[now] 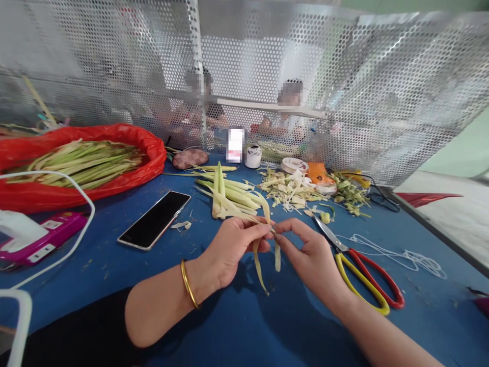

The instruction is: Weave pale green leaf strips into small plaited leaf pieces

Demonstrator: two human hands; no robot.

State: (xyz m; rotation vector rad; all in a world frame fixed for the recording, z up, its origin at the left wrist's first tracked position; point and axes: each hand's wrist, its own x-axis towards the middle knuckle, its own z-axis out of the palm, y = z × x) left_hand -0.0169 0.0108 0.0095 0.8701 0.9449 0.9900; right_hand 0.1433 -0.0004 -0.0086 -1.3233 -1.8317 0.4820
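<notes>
From my end: the pale leaf strips (261,267) sit right at the fingertips, between left hand (229,247) and right hand (311,252), both about equally near. Left thumb and index finger pinch them; right thumb and index finger pinch just beside, tips nearly meeting. Long axis: one end curls away toward the stalk bundle (239,196), two tails hang toward me. Fingertips overlap, so I can't tell if it's one folded strip or several.

Blue surface (244,326): stalk bundle just beyond left hand; scissors (346,249) beside the right forearm, handles toward me, blades slightly parted; white cord (420,259) right of them. Scrap pile (282,188) far right of the bundle. Dark-screened phone (155,220) on the left, purple power strip (42,239) farther left, red bag (153,148) of long leaves behind. Perforated screen (252,61) at back, two people beyond it, blurry.
</notes>
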